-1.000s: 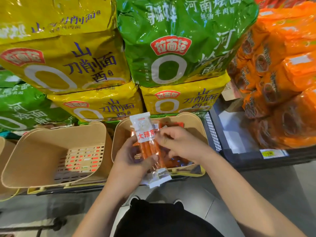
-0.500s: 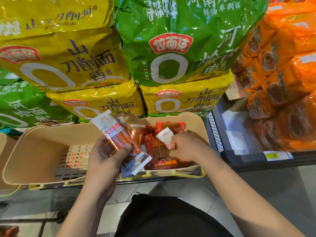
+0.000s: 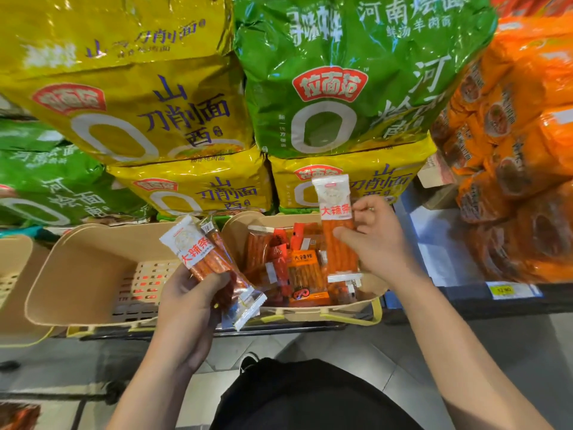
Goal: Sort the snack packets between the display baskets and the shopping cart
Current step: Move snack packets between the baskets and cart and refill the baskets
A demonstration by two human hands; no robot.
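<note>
Beige plastic everywhere at hand level: two baskets side by side on a low rack, hung in front of stacked noodle bags (image 3: 139,107). Left basket (image 3: 77,274) showing only its slotted floor, nothing lying in it; right basket (image 3: 235,234) heaped with red and orange snack packets (image 3: 305,274), jumbled at angles. Left hand (image 3: 192,302) curled round a stick packet (image 3: 201,252), thumb pressed across its front, white label end pointing up and left, clear sealed tail hanging past the fingers toward the floor; a second packet seemingly tucked behind it, though hard to tell apart. Held over the seam between the two baskets, probably so as to drop either way once sorted. Right hand (image 3: 372,240) pinching another packet (image 3: 336,231) of the same white-and-orange kind, thumb in front, fingers behind, packet upright with label at top and lower end dipping among the heap — a hold that keeps the printed face readable and suggests matching against the one on the left. Likely step: gathering like packets out of the mixed basket, bound for the bare basket or the cart. No cart in view, so destination uncertain. Slippery film and a one-handed stack on the left: some risk of the rear packet sliding out. Orange packs (image 3: 511,150) on the shelf at right, untouched.
</note>
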